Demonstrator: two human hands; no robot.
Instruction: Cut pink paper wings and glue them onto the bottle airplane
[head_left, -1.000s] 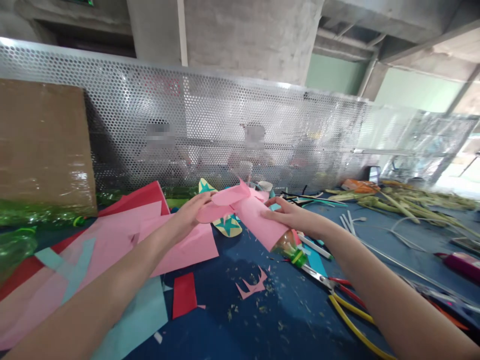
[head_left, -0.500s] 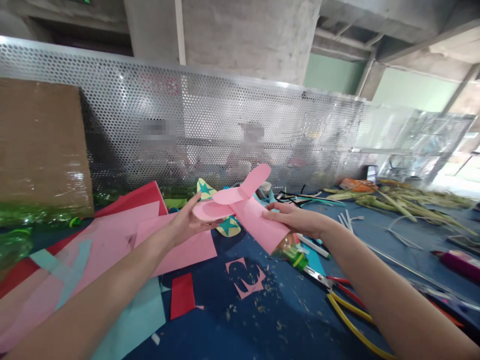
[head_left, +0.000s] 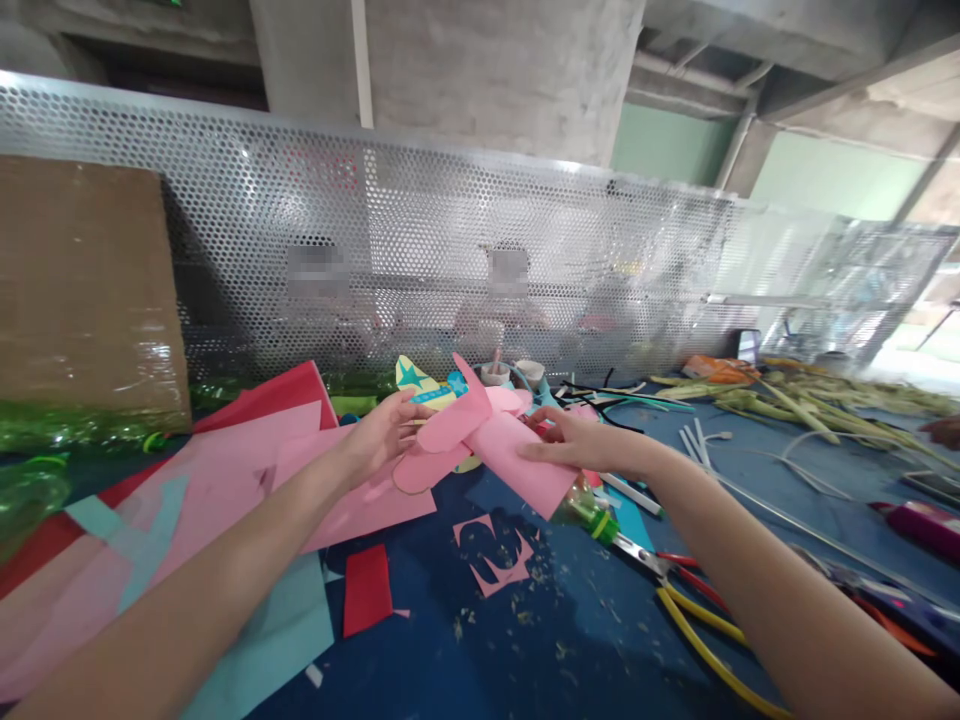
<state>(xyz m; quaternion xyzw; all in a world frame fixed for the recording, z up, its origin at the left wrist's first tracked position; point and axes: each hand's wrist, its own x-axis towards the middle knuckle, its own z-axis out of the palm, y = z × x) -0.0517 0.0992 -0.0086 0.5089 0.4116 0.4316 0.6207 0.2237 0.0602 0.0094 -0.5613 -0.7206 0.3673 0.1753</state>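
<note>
My right hand (head_left: 574,440) is closed around a pink paper tube (head_left: 517,462), thumb on top and fingers on its far side. Rounded pink paper petals (head_left: 454,418) spread from the tube's left end like a propeller. My left hand (head_left: 381,432) is beside these petals, its fingers loosely bent and apart, with nothing gripped in them. A clear bottle end with a green cap (head_left: 602,524) shows below the tube's right end; I cannot tell whether it sits inside. Yellow paper with a teal star (head_left: 411,374) lies behind my left hand.
Pink sheets (head_left: 300,450), a red piece (head_left: 367,590) and pink offcuts (head_left: 501,575) lie on the blue table. Pliers with red handles (head_left: 645,555) and a yellow-handled tool (head_left: 701,640) are at right, near a purple tube (head_left: 919,530). A perforated metal screen (head_left: 420,240) stands behind.
The petals have turned on the tube's end, and the tube has tilted slightly. My left hand has let go of the petal it held and opened. My right hand keeps its hold.
</note>
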